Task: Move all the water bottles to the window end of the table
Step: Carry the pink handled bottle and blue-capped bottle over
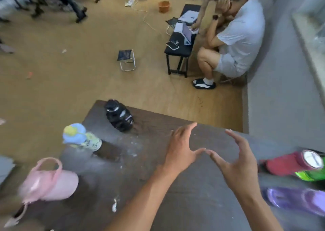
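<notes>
A dark brown table [175, 186] fills the lower view. On its left side stand a black bottle [119, 116] near the far edge, a blue-capped patterned bottle [80, 137] and a pink bottle [51, 179] with a handle. At the right edge are a red bottle [288, 163] with a white lid, a green bottle [311, 175] and a purple bottle [295, 200]. My left hand [181, 148] and my right hand [237, 162] hover over the middle of the table, fingers spread, holding nothing, thumbs nearly touching.
A person in white sits crouched at a low black bench [179, 47] with papers and a phone, beyond the table. A small folding stool [126, 60] stands on the wooden floor. A grey wall and window ledge [307, 42] run along the right.
</notes>
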